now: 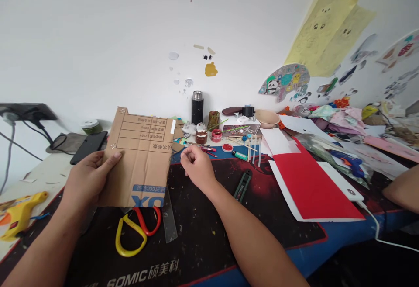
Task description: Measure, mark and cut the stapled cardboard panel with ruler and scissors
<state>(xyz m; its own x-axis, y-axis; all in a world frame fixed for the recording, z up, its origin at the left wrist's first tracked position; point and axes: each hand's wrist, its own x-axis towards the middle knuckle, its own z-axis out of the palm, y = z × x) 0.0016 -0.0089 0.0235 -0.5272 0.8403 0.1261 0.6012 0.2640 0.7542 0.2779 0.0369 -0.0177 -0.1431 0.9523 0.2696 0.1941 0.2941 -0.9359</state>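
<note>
Left hand (88, 173) pinching one cardboard piece (140, 160), thumb in front, other fingers mostly hidden behind it; board is raised over the left half of the dark desk mat (203, 243), print upside down. Right hand (199, 167) curled into a loose fist near the mat's far edge, fingertips tucked out of my sight. One pair of scissors (131, 236) toward the mat's near left: two handle loops, one yellow, one red, blades covered by the cardboard. One clear ruler (170, 219) beside them, upper end hidden too. One green cutter (242, 185) right of the right forearm, its lower end blocked by it. Yellow glue gun (24, 208) off the mat's left edge, cut off from view.

Containers, beyond the mat's far edge: brown jar (200, 136), white at its rim, contents hard to make out; red jar (216, 135), dark red inside; shallow lid (227, 147) with red in it; clear-fronted box (240, 127), small bits inside, too small to tell. One thermos (197, 108), one beige bowl (266, 119). Three translucent sticks (255, 151). One red sheet (314, 182) over the mat's right corner area. Another person's arm (404, 188) at far right, hand unseen.
</note>
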